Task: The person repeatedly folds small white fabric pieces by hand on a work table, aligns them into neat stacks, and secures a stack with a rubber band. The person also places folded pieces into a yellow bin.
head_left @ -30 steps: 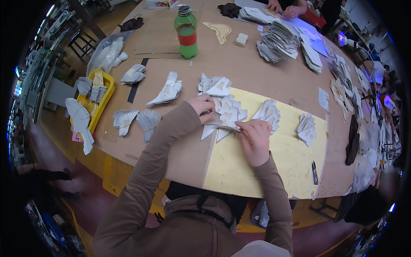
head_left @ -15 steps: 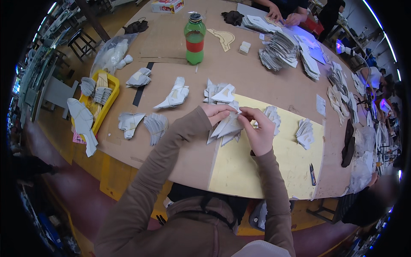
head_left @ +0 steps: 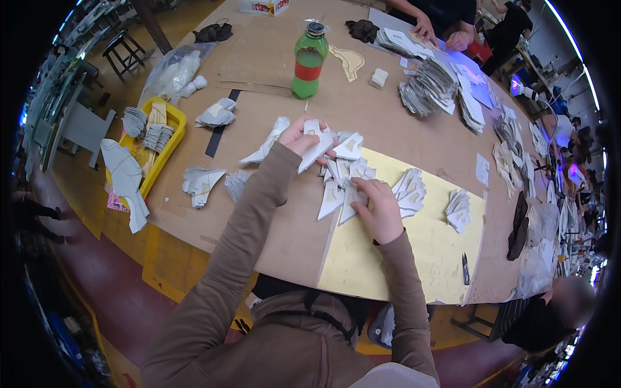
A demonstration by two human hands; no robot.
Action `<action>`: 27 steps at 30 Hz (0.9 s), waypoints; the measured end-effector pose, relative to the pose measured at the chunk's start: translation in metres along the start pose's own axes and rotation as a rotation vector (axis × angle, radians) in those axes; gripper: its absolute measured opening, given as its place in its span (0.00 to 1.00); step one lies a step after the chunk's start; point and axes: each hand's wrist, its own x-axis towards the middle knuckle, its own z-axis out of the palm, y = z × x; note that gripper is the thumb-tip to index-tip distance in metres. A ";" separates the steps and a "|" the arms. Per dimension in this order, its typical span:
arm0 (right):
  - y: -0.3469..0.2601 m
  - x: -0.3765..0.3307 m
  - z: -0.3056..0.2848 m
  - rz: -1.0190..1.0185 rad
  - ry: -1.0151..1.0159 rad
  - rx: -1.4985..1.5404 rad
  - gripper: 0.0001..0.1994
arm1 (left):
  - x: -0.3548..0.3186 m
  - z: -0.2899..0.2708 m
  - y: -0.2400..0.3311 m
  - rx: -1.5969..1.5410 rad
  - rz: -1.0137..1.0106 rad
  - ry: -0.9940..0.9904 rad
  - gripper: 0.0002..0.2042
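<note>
The left hand [head_left: 299,134] grips a white piece [head_left: 317,147] by its top end. The piece is flat and thin, long and pointed, with a small tan patch on it. It tilts down to the left, lifted a little above the table [head_left: 272,52].

The right hand [head_left: 378,210] lies flat with its fingers spread. It presses down on a pile [head_left: 343,184] of the same white pieces. The pile sits on the table just in front of the person, at the left edge of a yellow sheet [head_left: 401,258]. The pieces in the pile fan out, and they all have pointed tips. Some show a tan spot in the middle.

More small stacks lie around. Two fans [head_left: 409,193] rest on the yellow sheet to the right of the hand. Other stacks [head_left: 202,181] lie to the left on the brown table.

A green bottle [head_left: 308,59] with a red band stands upright farther back. A yellow tray [head_left: 169,139] hangs at the left edge of the table and holds more pieces. A small dark tool [head_left: 465,269] lies near the right end of the yellow sheet. Another person's hands [head_left: 440,35] work at the far side of the table.
</note>
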 end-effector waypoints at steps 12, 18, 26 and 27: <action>-0.003 0.000 0.006 0.125 -0.136 0.060 0.17 | 0.005 -0.006 -0.004 0.094 -0.029 -0.074 0.14; -0.009 -0.009 0.008 0.102 -0.065 0.063 0.21 | -0.005 0.000 -0.002 0.124 -0.012 -0.105 0.13; -0.018 -0.021 0.019 0.266 0.007 0.088 0.13 | -0.007 -0.001 0.000 0.128 -0.014 -0.114 0.14; -0.018 -0.022 0.016 0.304 0.000 0.109 0.11 | -0.007 -0.001 0.000 0.128 -0.019 -0.097 0.14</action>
